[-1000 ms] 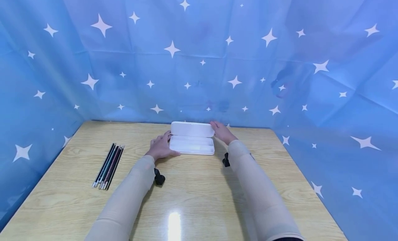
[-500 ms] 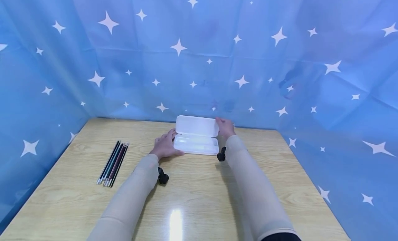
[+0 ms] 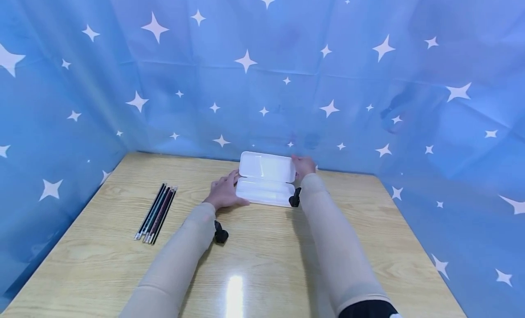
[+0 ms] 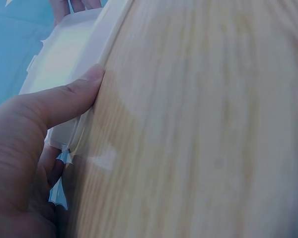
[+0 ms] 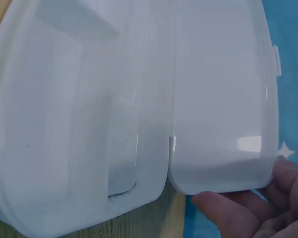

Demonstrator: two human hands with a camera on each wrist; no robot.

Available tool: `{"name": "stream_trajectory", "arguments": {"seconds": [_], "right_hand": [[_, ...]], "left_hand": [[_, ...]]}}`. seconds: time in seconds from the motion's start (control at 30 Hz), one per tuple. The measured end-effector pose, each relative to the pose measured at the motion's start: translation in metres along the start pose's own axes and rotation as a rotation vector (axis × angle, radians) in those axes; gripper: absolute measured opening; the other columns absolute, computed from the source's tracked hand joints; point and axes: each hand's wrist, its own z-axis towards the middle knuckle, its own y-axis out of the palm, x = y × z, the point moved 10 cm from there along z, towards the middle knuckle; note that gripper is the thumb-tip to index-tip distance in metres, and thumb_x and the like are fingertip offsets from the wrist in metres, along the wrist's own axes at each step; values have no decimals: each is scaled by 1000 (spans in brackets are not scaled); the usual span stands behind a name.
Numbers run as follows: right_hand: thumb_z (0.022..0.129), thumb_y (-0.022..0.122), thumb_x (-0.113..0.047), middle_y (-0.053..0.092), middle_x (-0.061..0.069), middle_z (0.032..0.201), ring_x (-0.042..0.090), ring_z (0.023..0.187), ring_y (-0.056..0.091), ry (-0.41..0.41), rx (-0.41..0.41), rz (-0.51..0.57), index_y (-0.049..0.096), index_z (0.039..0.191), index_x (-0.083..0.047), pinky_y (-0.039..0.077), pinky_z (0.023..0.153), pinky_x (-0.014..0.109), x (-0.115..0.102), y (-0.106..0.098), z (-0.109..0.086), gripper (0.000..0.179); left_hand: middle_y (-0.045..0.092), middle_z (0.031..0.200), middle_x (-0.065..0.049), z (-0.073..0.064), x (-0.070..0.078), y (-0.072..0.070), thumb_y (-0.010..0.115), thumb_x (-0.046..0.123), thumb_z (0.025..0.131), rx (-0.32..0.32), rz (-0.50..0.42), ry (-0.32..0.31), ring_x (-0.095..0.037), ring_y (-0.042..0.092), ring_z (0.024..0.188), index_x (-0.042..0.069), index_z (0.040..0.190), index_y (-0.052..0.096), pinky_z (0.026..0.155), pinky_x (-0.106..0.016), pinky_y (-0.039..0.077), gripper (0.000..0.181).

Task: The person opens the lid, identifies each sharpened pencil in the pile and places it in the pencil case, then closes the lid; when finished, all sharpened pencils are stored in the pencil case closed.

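My left hand (image 3: 224, 192) grips a white oblong plastic case (image 3: 262, 191) at nine o'clock; my right hand (image 3: 304, 166) pinches its lid (image 3: 267, 166).

Cream sleeves (image 3: 176, 259) — black wrist cameras (image 3: 221, 236).

"What sort of place is this?"

"A curtained tabletop filming booth, by all appearances. A creased blue fabric backdrop printed with white 4-pointed stars (image 3: 287, 35) hangs along 3 sides of a pale, glossy wood-grained table (image 3: 262, 249)."

"What marks it as a filming spot?"

"The cloth enclosure, along with 2 pieces of worn gear: a small black left-wrist camera (image 3: 221, 236) and a matching black right-wrist camera (image 3: 294, 198)."

"And the building around it?"

"Screened off by the fabric; whether home, office or lab, it cannot be told. Lighting shows as a bright white streak of glare (image 3: 234, 296) on the tabletop."
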Motion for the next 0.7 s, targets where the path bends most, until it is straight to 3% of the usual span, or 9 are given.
{"name": "stream_trajectory", "arguments": {"seconds": [0.23,0.37,0.53,0.6,0.7], "right_hand": [[106,51,-42,43,13,156,36,128,55,16,26,-14,44,155,-12,52,100,50,6,-11,-1,58],[106,52,-44,43,13,156,34,123,58,-22,12,8,42,155,-10,52,99,49,6,-14,0,61],[107,49,-42,51,20,145,36,117,61,-154,-53,-25,46,151,-3,52,100,51,-2,-14,-6,59],[108,46,-42,59,26,128,40,107,62,-228,-68,-80,57,136,5,53,96,51,-5,-15,-12,56],[109,45,-40,62,28,126,44,114,59,-350,-52,-182,61,129,7,50,99,52,-11,-19,-25,54]], "left_hand": [[40,160,-3,2,10,3,87,60,70,-3,7,16,-33,35,143,19,164,12,112,-54,21,127],[39,160,-1,0,12,1,87,60,71,-8,12,13,-32,33,144,20,164,10,113,-53,20,127],[39,161,-3,-3,10,-1,87,59,70,1,-1,13,-34,32,144,18,164,12,112,-54,22,127],[39,161,-5,-4,9,-2,87,59,70,7,-10,17,-35,33,144,17,163,13,111,-55,22,127],[38,161,-3,-4,5,0,87,60,69,8,-4,12,-34,32,144,19,163,14,111,-55,23,126]]}}
